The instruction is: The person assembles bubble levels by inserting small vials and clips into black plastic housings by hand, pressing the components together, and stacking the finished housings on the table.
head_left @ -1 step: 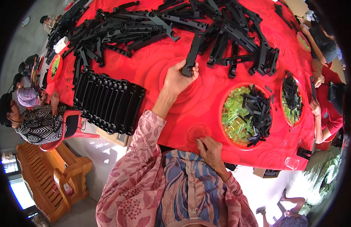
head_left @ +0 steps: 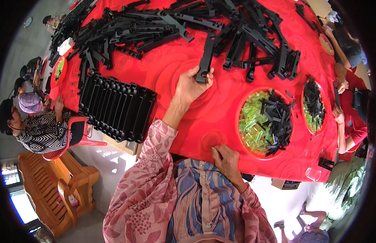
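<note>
My left hand (head_left: 192, 86) reaches out over the table, its thumb and fingers closed on the near end of a long black plastic strip (head_left: 206, 56). The strip has a round notch near the held end, and its far end points to the pile of similar black plastic strips (head_left: 155, 30). At the table's near edge rests my right hand (head_left: 227, 161), thumb and fingers apart, with nothing seen in it. A row of black strips (head_left: 115, 107) lies side by side to the left of my left forearm.
A red basin (head_left: 239, 139) of yellow-green clear pieces and small black parts stands at the right, a similar basin (head_left: 325, 117) beyond it. Co-workers sit left and right of the red-covered table (head_left: 188, 133). A wooden bench (head_left: 46, 190) stands at the lower left.
The held strip has shifted very slightly and stands a little straighter in my left hand. My right hand keeps its place.
</note>
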Demonstrator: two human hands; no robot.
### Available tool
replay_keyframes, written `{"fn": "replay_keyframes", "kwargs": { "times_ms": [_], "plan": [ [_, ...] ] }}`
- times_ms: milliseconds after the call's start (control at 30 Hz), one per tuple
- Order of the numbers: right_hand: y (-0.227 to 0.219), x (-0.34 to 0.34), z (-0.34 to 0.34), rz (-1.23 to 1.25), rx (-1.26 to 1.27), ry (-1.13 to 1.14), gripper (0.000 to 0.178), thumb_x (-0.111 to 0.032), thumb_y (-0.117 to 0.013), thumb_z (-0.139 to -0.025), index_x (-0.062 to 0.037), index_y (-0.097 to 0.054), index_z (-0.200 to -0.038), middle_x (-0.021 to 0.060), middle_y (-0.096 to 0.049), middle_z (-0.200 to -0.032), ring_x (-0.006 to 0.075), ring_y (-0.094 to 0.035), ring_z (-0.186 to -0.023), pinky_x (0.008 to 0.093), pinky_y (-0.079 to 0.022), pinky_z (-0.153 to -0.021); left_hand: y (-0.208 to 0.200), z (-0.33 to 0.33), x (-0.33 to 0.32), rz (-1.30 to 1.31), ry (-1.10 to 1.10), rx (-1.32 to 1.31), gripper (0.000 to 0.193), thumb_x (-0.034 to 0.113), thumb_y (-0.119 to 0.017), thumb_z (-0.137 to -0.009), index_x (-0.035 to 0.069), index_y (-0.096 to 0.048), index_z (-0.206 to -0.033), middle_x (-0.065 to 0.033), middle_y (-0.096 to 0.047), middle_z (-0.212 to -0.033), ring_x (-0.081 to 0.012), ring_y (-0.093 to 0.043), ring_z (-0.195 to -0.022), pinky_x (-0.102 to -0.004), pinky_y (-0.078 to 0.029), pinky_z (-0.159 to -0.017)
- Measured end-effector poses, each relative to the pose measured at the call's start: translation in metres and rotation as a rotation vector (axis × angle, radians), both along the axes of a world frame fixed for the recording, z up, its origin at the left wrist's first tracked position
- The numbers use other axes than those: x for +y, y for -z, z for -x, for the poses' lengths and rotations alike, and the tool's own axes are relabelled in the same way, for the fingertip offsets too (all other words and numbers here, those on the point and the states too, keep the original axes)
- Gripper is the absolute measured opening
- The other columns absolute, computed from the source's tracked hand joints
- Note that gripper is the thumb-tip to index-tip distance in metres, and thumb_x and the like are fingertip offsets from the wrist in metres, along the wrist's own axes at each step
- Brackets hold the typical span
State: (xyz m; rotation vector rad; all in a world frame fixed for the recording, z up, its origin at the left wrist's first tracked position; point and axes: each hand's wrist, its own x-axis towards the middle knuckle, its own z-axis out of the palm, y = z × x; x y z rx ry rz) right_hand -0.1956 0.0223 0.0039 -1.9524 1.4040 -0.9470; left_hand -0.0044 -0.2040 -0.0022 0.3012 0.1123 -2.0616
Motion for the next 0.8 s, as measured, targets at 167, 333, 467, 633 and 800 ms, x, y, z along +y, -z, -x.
{"fn": "replay_keyframes", "kwargs": {
  "times_ms": [167,333,467,633,800],
  "plan": [
    [0.001,-0.004,-0.003,0.014,-0.011,-0.006,0.009,-0.004,-0.073,-0.082,-0.0014,-0.064,-0.082,0.0102,-0.059,-0.069,0.0260,-0.060,-0.054,0.0345,-0.046,-0.046,-0.007,-0.014,0.045,0.133,-0.018,-0.119,0.039,0.020,-0.047,-0.099,-0.002,-0.046,-0.132,-0.0242,-0.055,-0.123,-0.0260,-0.055,-0.093,-0.0374,-0.049,-0.087],
    [0.005,-0.003,-0.005,-0.005,-0.012,0.011,0.009,-0.004,-0.073,-0.082,-0.0014,-0.064,-0.082,0.0109,-0.059,-0.069,0.0271,-0.060,-0.054,0.0351,-0.046,-0.046,-0.014,-0.021,0.073,0.254,-0.023,0.020,0.036,0.015,-0.046,-0.098,0.003,-0.049,-0.132,-0.0280,-0.054,-0.124,-0.0269,-0.055,-0.096,-0.0360,-0.050,-0.083],
    [0.004,-0.003,-0.005,0.019,0.019,0.013,0.010,-0.004,-0.073,-0.082,-0.0014,-0.063,-0.082,0.0115,-0.059,-0.069,0.0286,-0.060,-0.055,0.0356,-0.046,-0.046,-0.030,-0.023,0.089,0.163,-0.025,0.280,0.044,0.013,-0.045,-0.097,0.007,-0.044,-0.141,-0.0271,-0.053,-0.122,-0.0220,-0.049,-0.085,-0.0273,-0.046,-0.065],
    [0.003,-0.002,-0.008,0.023,0.012,0.017,0.009,-0.004,-0.072,-0.083,-0.0010,-0.063,-0.082,0.0124,-0.057,-0.066,0.0280,-0.057,-0.053,0.0359,-0.043,-0.046,-0.027,-0.028,0.104,0.165,-0.017,0.340,0.052,0.013,-0.046,-0.097,0.008,-0.038,-0.148,-0.0249,-0.051,-0.120,-0.0180,-0.042,-0.076,-0.0212,-0.041,-0.052],
    [0.005,0.000,-0.009,0.043,-0.009,0.027,0.008,-0.005,-0.071,-0.084,-0.0014,-0.063,-0.083,0.0129,-0.055,-0.064,0.0272,-0.055,-0.051,0.0365,-0.041,-0.046,-0.029,-0.030,0.110,0.216,-0.054,0.267,0.053,0.022,-0.052,-0.100,-0.001,-0.033,-0.144,-0.0198,-0.043,-0.113,-0.0151,-0.043,-0.071,-0.0198,-0.050,-0.049]
  ]
}}
